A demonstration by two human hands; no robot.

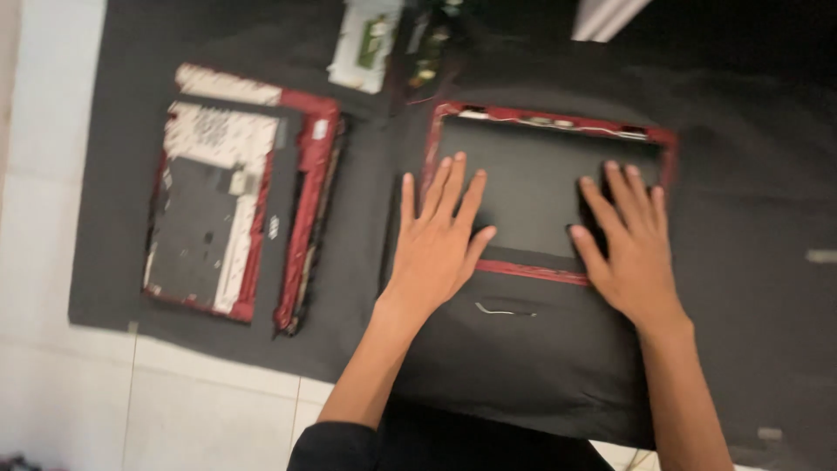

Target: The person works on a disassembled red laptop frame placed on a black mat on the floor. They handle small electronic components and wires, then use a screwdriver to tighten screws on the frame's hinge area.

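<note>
A red-rimmed laptop lid shell (pixel 540 122) lies face up on a dark mat (pixel 366 227), its inside panel dark. My left hand (pixel 440 235) rests flat on the shell's left side, fingers spread and pointing away from me. Flat on the right side lies my right hand (pixel 629 240), palm over the lower red rim. Neither hand holds anything. A thin pale wire (pixel 501 309) lies on the mat just below the shell, between my wrists.
A red laptop base (pixel 231 196), opened up with pale and dark inner parts, lies to the left on the mat. Small circuit boards (pixel 370 39) sit at the top middle. A white object (pixel 606 17) shows at the top. Pale floor tiles (pixel 174 401) border the mat.
</note>
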